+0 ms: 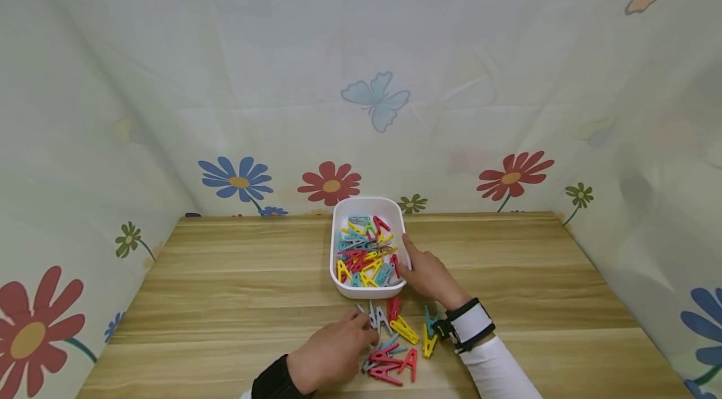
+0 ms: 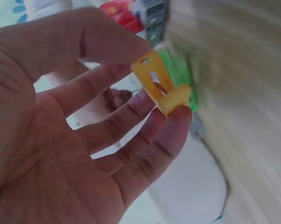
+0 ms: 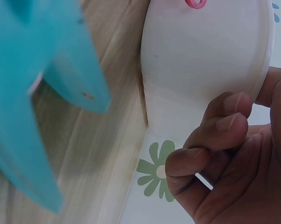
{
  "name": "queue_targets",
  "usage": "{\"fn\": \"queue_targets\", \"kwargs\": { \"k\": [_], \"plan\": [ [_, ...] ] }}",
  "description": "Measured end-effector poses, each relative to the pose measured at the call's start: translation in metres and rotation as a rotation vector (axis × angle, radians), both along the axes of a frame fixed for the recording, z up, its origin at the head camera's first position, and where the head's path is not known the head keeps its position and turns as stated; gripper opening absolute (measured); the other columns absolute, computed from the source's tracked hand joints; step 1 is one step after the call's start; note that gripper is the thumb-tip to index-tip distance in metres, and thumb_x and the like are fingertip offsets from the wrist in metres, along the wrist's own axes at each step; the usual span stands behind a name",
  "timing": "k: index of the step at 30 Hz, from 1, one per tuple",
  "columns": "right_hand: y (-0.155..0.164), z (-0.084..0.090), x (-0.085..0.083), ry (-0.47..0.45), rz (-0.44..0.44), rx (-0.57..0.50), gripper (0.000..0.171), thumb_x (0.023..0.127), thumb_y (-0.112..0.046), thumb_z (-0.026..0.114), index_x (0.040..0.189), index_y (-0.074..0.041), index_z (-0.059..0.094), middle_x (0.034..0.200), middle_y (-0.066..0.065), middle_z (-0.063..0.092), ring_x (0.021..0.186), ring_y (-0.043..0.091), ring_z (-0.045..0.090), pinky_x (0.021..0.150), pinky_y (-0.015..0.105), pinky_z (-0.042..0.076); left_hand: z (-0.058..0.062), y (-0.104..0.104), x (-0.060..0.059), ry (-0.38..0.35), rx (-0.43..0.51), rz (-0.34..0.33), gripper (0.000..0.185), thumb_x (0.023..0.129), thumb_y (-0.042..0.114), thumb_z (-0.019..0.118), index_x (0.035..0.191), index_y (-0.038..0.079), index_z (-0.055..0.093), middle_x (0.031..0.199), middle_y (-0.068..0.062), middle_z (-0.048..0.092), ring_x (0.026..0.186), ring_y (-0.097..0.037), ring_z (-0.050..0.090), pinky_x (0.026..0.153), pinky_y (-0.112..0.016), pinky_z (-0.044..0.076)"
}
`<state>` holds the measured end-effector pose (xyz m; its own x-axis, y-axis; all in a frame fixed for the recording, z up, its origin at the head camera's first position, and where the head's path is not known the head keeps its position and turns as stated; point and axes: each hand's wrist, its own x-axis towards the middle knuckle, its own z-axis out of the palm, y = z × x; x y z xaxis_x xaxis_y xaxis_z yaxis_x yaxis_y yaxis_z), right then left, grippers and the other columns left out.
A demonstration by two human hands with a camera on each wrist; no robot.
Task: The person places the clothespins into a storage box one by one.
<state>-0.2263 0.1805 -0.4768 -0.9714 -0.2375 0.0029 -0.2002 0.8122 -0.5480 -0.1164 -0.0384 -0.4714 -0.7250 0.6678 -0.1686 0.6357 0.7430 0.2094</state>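
Observation:
My right hand (image 1: pixel 431 274) grips the right wall of a white plastic tray (image 1: pixel 337 280), its fingers against the outside in the right wrist view. Red, yellow, blue and green clothespins (image 1: pixel 355 258) lie piled in the tray. Over the near table, my left hand (image 1: pixel 338 349) curls beside a loose cluster of clothespins. In the left wrist view, a yellow clothespin (image 2: pixel 152 77) is pinched between its thumb and fingers, and a green clothespin (image 2: pixel 180 79) shows right behind it. The hand's back hides both in the head view.
Loose red clothespins (image 1: pixel 386 367), a grey clothespin (image 1: pixel 380 317) and a yellow clothespin (image 1: pixel 405 330) lie on the wooden table (image 1: pixel 237 286) before the tray. A blue clothespin (image 1: pixel 430 321) sits by the right wrist strap. A flower-printed cloth (image 1: pixel 271 104) surrounds the table's back and sides.

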Motion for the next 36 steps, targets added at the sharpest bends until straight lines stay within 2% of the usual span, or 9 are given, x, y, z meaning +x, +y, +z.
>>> {"fn": "queue_targets", "kwargs": {
  "k": [4,7,12,15,21,25,30,33,36],
  "plan": [
    [0.0,0.001,0.0,-0.007,0.003,-0.001,0.07,0.097,-0.025,0.059,0.155,-0.004,0.026,0.066,0.004,0.047,0.056,0.017,0.047,0.052,0.029,0.035,0.012,-0.004,-0.004,-0.032,0.047,-0.012,0.038,0.078,0.011,0.077,0.113,0.025,0.069,0.11,0.009,0.056,0.101,-0.008,0.048,0.082,-0.023,0.048],
    [0.001,0.001,-0.001,-0.01,0.003,-0.008,0.071,0.097,-0.025,0.059,0.155,-0.005,0.025,0.065,0.004,0.046,0.055,0.017,0.047,0.051,0.029,0.035,0.026,-0.007,-0.009,-0.024,0.102,-0.014,0.039,0.08,0.008,0.074,0.116,0.022,0.067,0.114,0.007,0.055,0.104,-0.009,0.047,0.085,-0.023,0.047],
    [0.005,0.002,-0.003,0.01,0.004,-0.008,0.07,0.096,-0.023,0.06,0.155,-0.003,0.027,0.064,0.004,0.046,0.053,0.017,0.046,0.05,0.029,0.035,0.053,-0.01,-0.023,0.065,0.239,0.049,0.034,0.084,0.01,0.072,0.117,0.019,0.066,0.124,0.001,0.054,0.115,-0.016,0.046,0.096,-0.031,0.05],
    [0.004,0.001,-0.002,0.001,0.005,-0.01,0.07,0.097,-0.023,0.059,0.155,-0.003,0.027,0.063,0.004,0.044,0.052,0.016,0.045,0.049,0.029,0.035,0.06,-0.01,-0.032,0.135,0.323,0.069,0.032,0.085,0.012,0.072,0.116,0.016,0.065,0.127,-0.003,0.054,0.121,-0.02,0.046,0.102,-0.036,0.049],
    [0.002,-0.001,-0.002,-0.016,0.003,-0.018,0.07,0.097,-0.024,0.059,0.155,-0.005,0.026,0.063,0.003,0.045,0.052,0.016,0.045,0.049,0.029,0.035,0.058,-0.007,-0.052,0.314,0.353,0.109,0.031,0.084,0.011,0.073,0.114,0.013,0.066,0.124,-0.005,0.057,0.119,-0.022,0.048,0.102,-0.038,0.048],
    [0.0,-0.001,-0.003,0.019,0.011,0.004,0.069,0.097,-0.024,0.059,0.155,-0.004,0.026,0.065,0.004,0.047,0.054,0.017,0.047,0.051,0.029,0.036,0.052,-0.007,-0.063,0.372,0.327,0.123,0.036,0.084,0.011,0.073,0.119,0.012,0.065,0.128,-0.007,0.056,0.123,-0.024,0.048,0.103,-0.038,0.047],
    [0.0,0.001,-0.006,0.02,0.007,0.0,0.069,0.097,-0.024,0.058,0.156,-0.006,0.025,0.065,0.005,0.046,0.053,0.017,0.046,0.05,0.03,0.036,0.045,-0.009,-0.076,0.302,0.31,0.173,0.052,0.088,0.022,0.073,0.136,0.011,0.057,0.15,-0.011,0.045,0.143,-0.032,0.036,0.113,-0.045,0.038],
    [0.0,0.0,-0.005,-0.013,0.007,0.0,0.07,0.098,-0.025,0.058,0.156,-0.007,0.024,0.064,0.005,0.045,0.053,0.016,0.046,0.05,0.029,0.037,0.042,-0.01,-0.076,0.225,0.317,0.179,0.055,0.09,0.028,0.071,0.14,0.012,0.054,0.154,-0.01,0.04,0.147,-0.033,0.031,0.114,-0.048,0.035],
    [0.0,-0.001,-0.003,-0.024,0.007,-0.004,0.07,0.098,-0.024,0.058,0.156,-0.006,0.024,0.063,0.004,0.045,0.052,0.016,0.046,0.05,0.029,0.037,0.041,-0.011,-0.073,0.198,0.326,0.169,0.056,0.09,0.028,0.07,0.141,0.012,0.053,0.155,-0.009,0.04,0.148,-0.033,0.029,0.114,-0.049,0.035]
  ]
}}
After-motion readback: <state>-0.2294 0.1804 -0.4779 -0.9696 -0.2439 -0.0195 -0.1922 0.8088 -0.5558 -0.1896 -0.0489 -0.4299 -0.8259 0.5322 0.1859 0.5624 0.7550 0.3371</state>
